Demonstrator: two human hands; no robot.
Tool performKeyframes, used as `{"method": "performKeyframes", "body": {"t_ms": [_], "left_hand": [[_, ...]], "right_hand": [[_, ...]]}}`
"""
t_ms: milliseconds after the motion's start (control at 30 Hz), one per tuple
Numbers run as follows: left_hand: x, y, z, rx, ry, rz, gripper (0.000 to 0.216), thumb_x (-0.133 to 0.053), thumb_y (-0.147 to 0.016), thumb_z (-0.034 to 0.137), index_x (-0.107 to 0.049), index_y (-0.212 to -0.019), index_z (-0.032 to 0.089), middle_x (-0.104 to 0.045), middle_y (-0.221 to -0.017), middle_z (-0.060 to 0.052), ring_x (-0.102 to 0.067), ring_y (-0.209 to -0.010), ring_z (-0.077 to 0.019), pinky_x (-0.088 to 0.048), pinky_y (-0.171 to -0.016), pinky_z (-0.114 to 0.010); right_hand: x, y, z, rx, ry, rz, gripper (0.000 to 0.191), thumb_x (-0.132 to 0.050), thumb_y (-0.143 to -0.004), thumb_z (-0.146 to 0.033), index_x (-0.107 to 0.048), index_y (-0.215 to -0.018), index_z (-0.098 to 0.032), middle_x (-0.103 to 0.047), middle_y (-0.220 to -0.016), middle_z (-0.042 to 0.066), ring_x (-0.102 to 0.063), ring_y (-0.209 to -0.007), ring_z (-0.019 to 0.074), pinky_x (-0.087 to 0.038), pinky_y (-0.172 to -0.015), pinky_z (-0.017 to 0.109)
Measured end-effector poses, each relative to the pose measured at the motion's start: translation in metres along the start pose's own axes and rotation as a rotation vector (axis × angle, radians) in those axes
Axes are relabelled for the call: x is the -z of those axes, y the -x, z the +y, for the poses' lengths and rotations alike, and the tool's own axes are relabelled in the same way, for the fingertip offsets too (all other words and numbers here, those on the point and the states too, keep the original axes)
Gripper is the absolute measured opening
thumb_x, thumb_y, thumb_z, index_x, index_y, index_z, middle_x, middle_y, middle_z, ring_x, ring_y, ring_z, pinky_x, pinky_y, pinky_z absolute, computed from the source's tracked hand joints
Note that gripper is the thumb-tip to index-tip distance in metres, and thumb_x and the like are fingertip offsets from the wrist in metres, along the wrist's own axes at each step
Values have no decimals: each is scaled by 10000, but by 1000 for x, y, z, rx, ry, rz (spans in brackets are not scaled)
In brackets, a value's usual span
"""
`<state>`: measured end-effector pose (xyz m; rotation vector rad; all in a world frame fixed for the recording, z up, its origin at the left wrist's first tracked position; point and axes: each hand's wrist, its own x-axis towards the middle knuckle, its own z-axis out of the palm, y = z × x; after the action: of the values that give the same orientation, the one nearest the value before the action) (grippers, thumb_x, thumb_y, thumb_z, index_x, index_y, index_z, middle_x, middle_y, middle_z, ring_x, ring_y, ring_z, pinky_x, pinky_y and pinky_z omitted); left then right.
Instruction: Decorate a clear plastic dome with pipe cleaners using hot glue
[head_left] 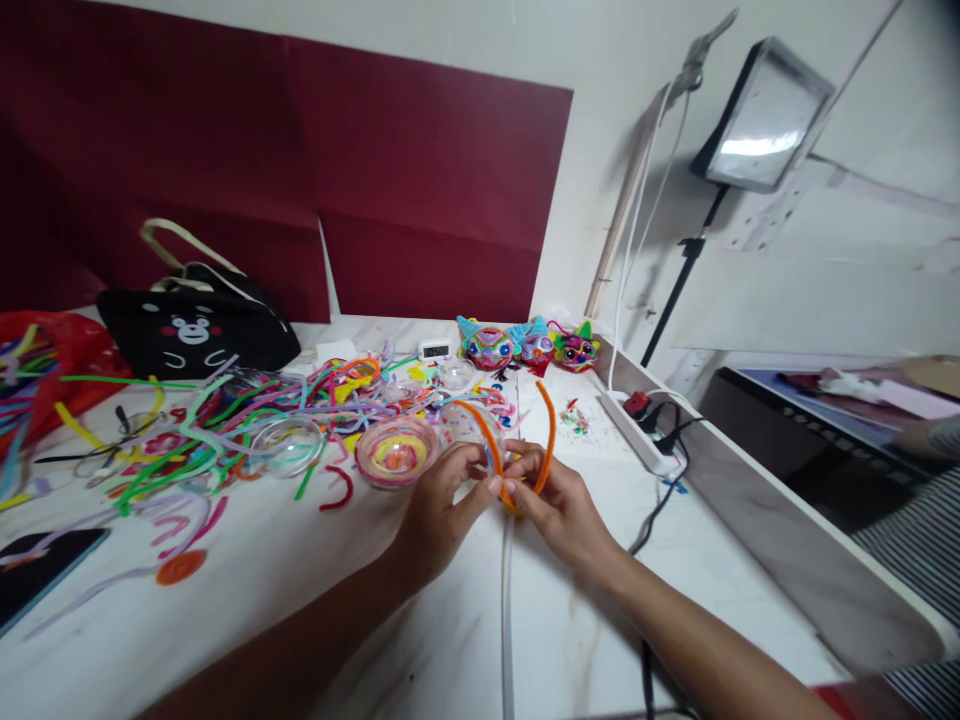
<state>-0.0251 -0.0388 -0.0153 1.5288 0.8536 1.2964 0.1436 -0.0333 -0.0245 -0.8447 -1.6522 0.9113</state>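
Observation:
My left hand (448, 505) and my right hand (562, 510) meet above the table, thumbs close together. Both are closed on an orange pipe cleaner (550, 425), bent so that its two ends curve upward. A clear plastic dome (466, 424) shows just behind my fingers; whether they also grip it I cannot tell. To the left of my left hand stands a clear bowl (397, 452) lined with pink and yellow coils. A short red pipe cleaner (339, 490) lies beside that bowl.
Tangled coloured pipe cleaners (225, 420) spread across the left, around another clear dome (287, 446). Finished animal-faced balls (491, 345) sit at the back, near a small clock (434, 349). A power strip (637, 435) lies right; a black bag (196, 330) and a phone (49, 570) are left.

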Motion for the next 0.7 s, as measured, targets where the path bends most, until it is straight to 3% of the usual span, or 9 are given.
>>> {"method": "performKeyframes", "body": {"t_ms": [200, 300, 400, 600, 700], "left_hand": [[2, 2, 3, -66, -187, 149, 86, -707, -757, 188, -656, -822, 210, -655, -818, -17, -583, -805, -181, -439, -766, -241], [4, 2, 3, -65, -192, 170, 60, -670, -802, 236, -618, -799, 208, -630, -753, -1, -578, -761, -164, -433, -713, -231], [4, 1, 1, -62, -124, 155, 112, -610, -855, 314, -605, -861, 202, -639, -751, -1, -594, -734, -162, -449, -683, -243], [3, -2, 3, -77, 85, 183, 153, -643, -839, 320, -625, -922, 193, -709, -920, -35, -658, -864, -182, -500, -813, -284], [3, -3, 1, -41, 155, 228, 177, -667, -823, 326, -636, -926, 186, -716, -904, -38, -671, -832, -183, -517, -762, -282]], "right_hand": [[0, -2, -8, 63, 109, -1, 108, -572, -915, -319, -617, -873, -231, -669, -1036, 91, -515, -1252, 255, -417, -996, 411], [0, -2, -12, 88, 132, -10, 113, -562, -922, -324, -607, -884, -227, -666, -1040, 94, -518, -1249, 254, -428, -990, 413], [-1, -3, -16, 133, 175, -23, 98, -567, -918, -303, -589, -861, -226, -668, -1019, 81, -537, -1224, 246, -433, -985, 410], [-5, -10, -20, 224, 276, -17, 92, -565, -912, -256, -582, -832, -213, -649, -1036, 89, -557, -1173, 228, -454, -939, 372], [-8, -13, -20, 232, 300, 11, 105, -567, -905, -249, -589, -813, -203, -628, -1090, 113, -569, -1140, 229, -460, -924, 368]]}}
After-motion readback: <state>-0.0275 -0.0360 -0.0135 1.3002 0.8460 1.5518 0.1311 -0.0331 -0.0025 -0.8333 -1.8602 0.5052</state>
